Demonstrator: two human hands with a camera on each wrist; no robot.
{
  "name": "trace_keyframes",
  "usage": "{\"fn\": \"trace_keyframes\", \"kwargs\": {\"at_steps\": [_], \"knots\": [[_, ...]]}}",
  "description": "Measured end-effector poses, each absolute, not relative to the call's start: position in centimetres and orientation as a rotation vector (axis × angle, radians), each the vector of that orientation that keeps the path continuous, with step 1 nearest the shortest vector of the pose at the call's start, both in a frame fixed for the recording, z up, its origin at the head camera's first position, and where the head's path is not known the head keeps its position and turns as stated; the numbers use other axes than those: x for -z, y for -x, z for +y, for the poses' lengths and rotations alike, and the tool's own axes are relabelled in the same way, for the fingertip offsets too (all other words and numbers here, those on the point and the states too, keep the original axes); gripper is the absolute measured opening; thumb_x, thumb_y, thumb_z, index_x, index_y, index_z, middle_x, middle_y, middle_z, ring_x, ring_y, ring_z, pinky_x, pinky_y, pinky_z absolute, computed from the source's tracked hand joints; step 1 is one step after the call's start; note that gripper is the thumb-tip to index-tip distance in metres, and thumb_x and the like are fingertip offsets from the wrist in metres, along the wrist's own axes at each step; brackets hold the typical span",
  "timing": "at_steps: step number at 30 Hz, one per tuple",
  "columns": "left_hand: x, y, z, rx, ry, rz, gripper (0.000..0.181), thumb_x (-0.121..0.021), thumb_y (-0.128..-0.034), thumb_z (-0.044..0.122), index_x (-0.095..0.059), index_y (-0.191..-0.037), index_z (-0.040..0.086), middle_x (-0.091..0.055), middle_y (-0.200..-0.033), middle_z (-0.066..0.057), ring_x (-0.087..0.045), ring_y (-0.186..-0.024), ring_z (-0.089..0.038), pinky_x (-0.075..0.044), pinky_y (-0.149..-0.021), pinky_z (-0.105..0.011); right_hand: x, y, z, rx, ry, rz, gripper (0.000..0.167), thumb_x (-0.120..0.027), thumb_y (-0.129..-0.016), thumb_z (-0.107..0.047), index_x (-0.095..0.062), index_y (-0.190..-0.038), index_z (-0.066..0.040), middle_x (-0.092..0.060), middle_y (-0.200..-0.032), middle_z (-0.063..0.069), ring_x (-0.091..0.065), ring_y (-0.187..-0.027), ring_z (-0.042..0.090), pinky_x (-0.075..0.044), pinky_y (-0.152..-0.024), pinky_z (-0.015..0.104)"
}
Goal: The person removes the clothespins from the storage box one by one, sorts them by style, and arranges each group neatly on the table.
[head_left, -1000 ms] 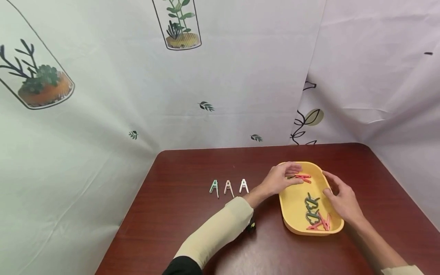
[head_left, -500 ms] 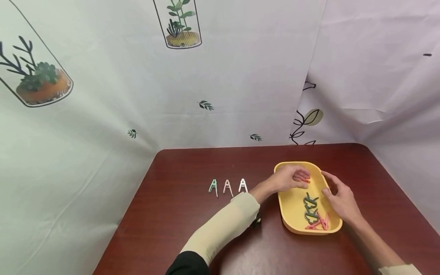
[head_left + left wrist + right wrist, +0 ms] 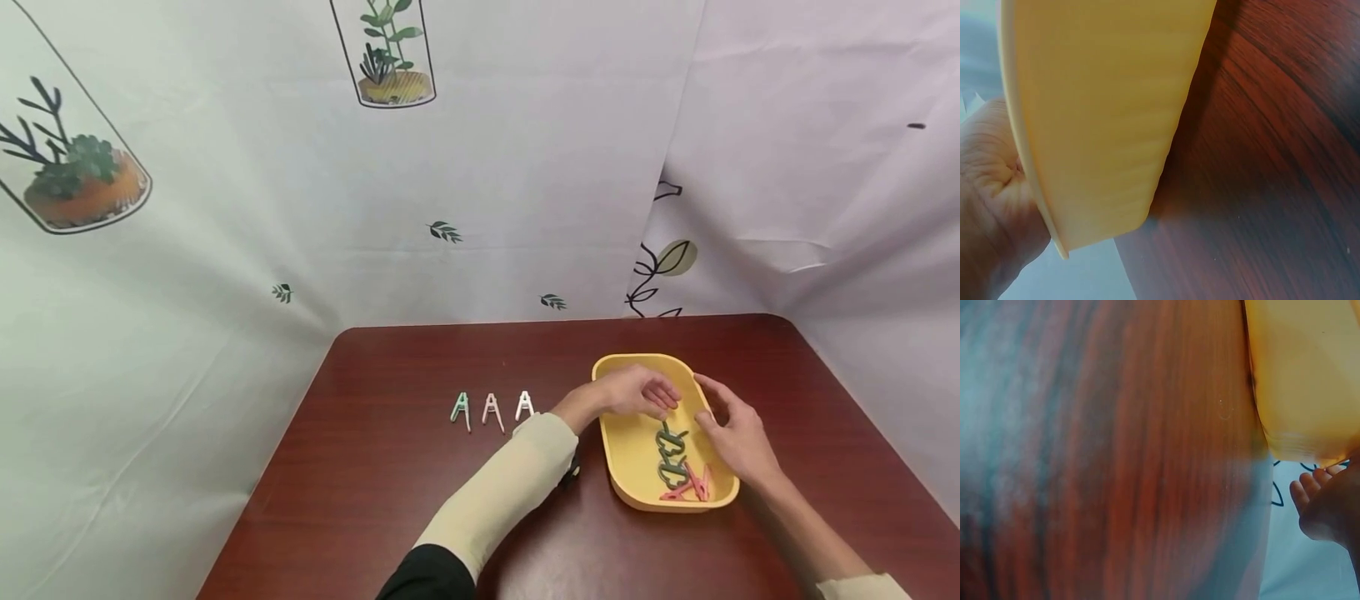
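In the head view a yellow plastic tub [image 3: 626,467] stands at the right of the table. My left hand [image 3: 637,392] reaches over its left rim, fingers loosely extended and holding nothing that shows; whatever lies beneath it is hidden. My right hand [image 3: 738,433] grips the tub's right rim, thumb at the inner edge and fingers outside. Inside the tub, near its front, lie red clothespins [image 3: 697,483] and dark green outline-shaped pieces [image 3: 671,454]. To the left, a green clothespin [image 3: 461,410], a pink clothespin [image 3: 491,411] and a white clothespin [image 3: 524,405] form a row.
The brown wood-grain table [image 3: 360,467] has rounded back corners. A pale cloth [image 3: 487,167] with plant prints hangs behind it and along its sides. My left forearm, in a cream sleeve [image 3: 510,492], crosses over the table in front of the clothespin row.
My left hand has shifted slightly right and down within the tub, covering the red clothespin that showed by its fingers before. My right hand stays at the rim. The view has turned a little.
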State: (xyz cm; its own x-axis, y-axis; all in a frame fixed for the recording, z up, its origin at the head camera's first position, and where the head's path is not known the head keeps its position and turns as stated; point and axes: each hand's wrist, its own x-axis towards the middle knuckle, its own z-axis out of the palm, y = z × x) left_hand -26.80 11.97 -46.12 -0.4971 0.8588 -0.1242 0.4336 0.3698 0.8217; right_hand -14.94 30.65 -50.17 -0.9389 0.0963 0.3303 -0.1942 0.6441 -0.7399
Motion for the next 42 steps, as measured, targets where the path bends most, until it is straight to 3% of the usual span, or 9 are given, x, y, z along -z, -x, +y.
{"fn": "trace_keyframes", "kwargs": {"at_steps": [10, 12, 14, 17, 19, 21, 35, 42], "knots": [[46.6, 26.7, 12.4, -0.911, -1.098, 2.099, 0.03, -0.075, -0.0968, -0.003, -0.072, -0.127, 0.001, -0.078, -0.112, -0.002, -0.068, -0.088, 0.003, -0.053, -0.081, -0.009, 50.3, 14.8, 30.4, -1.202, -0.085, -2.526, 0.053, -0.062, -0.101, 0.002, -0.05, -0.153, 0.003, -0.063, -0.136, 0.035, -0.065, -0.113, 0.038, -0.042, -0.078, 0.002], [46.7, 26.8, 12.5, -0.909, -1.102, 2.08, 0.029, -0.074, -0.0969, -0.004, -0.072, -0.126, 0.001, -0.079, -0.111, -0.002, -0.069, -0.088, 0.002, -0.053, -0.082, -0.009, 50.4, 14.8, 30.5, -1.203, -0.083, -2.523, 0.053, -0.062, -0.101, 0.002, -0.051, -0.153, 0.003, -0.063, -0.136, 0.035, -0.065, -0.112, 0.02, -0.042, -0.079, 0.002], [46.8, 26.9, 12.6, -0.904, -1.109, 2.067, 0.028, -0.073, -0.097, -0.005, -0.073, -0.125, 0.001, -0.079, -0.109, -0.002, -0.069, -0.088, 0.002, -0.053, -0.082, -0.009, 50.4, 14.8, 30.5, -1.201, -0.081, -2.521, 0.053, -0.063, -0.101, 0.002, -0.051, -0.152, 0.002, -0.063, -0.136, 0.034, -0.065, -0.112, 0.019, -0.042, -0.079, 0.002], [46.9, 26.8, 12.7, -0.881, -1.119, 2.059, 0.027, -0.072, -0.0973, -0.007, -0.073, -0.123, 0.001, -0.079, -0.108, -0.002, -0.07, -0.089, 0.0, -0.052, -0.082, -0.009, 50.5, 14.8, 30.4, -1.217, -0.09, -2.507, 0.053, -0.064, -0.101, 0.002, -0.051, -0.152, 0.002, -0.063, -0.135, 0.035, -0.062, -0.108, 0.003, -0.044, -0.077, 0.003], [47.0, 26.7, 12.7, -0.858, -1.124, 2.065, 0.026, -0.07, -0.0975, -0.008, -0.073, -0.122, 0.001, -0.079, -0.107, -0.001, -0.069, -0.089, 0.0, -0.052, -0.082, -0.009, 50.5, 14.8, 30.3, -1.223, -0.101, -2.499, 0.053, -0.065, -0.1, 0.003, -0.052, -0.152, 0.003, -0.064, -0.133, 0.035, -0.064, -0.106, 0.006, -0.046, -0.075, 0.004], [47.1, 26.7, 12.8, -0.838, -1.129, 2.072, 0.026, -0.069, -0.0975, -0.009, -0.073, -0.121, 0.001, -0.078, -0.105, 0.0, -0.069, -0.089, 0.0, -0.052, -0.082, -0.009, 50.4, 14.8, 30.2, -1.219, -0.108, -2.494, 0.053, -0.065, -0.1, 0.003, -0.052, -0.151, 0.003, -0.065, -0.131, 0.035, -0.057, -0.102, -0.006, -0.046, -0.074, 0.005], [47.3, 26.3, 13.5, -0.745, -1.191, 2.132, 0.023, -0.071, -0.096, -0.01, -0.069, -0.114, 0.005, -0.072, -0.089, 0.005, -0.072, -0.09, -0.011, -0.051, -0.077, -0.008, 50.4, 14.9, 30.7, -1.223, -0.096, -2.484, 0.053, -0.064, -0.1, 0.003, -0.052, -0.151, 0.003, -0.066, -0.13, 0.035, -0.055, -0.099, -0.01, -0.045, -0.074, 0.005], [47.2, 26.2, 13.6, -0.739, -1.252, 2.162, 0.019, -0.071, -0.0991, -0.005, -0.069, -0.113, 0.008, -0.072, -0.091, 0.008, -0.069, -0.088, -0.003, -0.049, -0.08, -0.006, 50.4, 15.0, 30.8, -1.212, -0.109, -2.477, 0.054, -0.065, -0.098, 0.005, -0.053, -0.15, 0.003, -0.068, -0.127, 0.033, -0.057, -0.096, -0.008, -0.044, -0.074, 0.005]]}}
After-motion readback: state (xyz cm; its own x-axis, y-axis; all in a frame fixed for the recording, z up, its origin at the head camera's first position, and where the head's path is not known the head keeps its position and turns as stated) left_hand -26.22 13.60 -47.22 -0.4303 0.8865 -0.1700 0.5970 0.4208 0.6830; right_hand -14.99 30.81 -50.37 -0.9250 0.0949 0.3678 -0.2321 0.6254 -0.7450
